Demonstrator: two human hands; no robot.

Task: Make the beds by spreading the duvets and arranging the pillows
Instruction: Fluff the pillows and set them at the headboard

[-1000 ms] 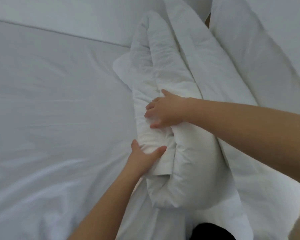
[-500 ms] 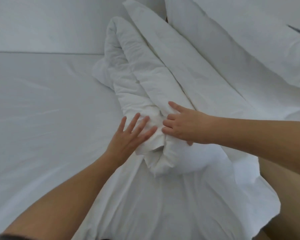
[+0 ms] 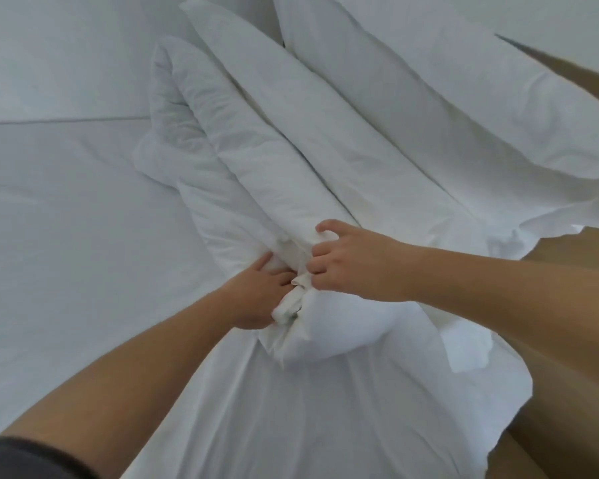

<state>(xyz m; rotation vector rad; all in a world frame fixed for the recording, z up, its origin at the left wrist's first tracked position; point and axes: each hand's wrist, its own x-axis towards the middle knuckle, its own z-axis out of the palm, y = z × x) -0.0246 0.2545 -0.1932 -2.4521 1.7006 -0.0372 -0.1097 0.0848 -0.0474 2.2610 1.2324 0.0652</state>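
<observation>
The flat bed sheet (image 3: 66,219) across the frame's left lies open for passage. The rolled duvet (image 3: 249,160) and two pillows (image 3: 429,98) block the centre and upper right.

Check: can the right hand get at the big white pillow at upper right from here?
Probably yes. The right hand grips the folded white duvet; nothing lies between it and the big white pillow.

Duvet (image 3: 256,174): white, folded into a long bundle, lying diagonally on the bed (image 3: 66,219), near end bunched. Pillows (image 3: 412,98): two, white, lying side by side to its right, toward the far right.
</observation>
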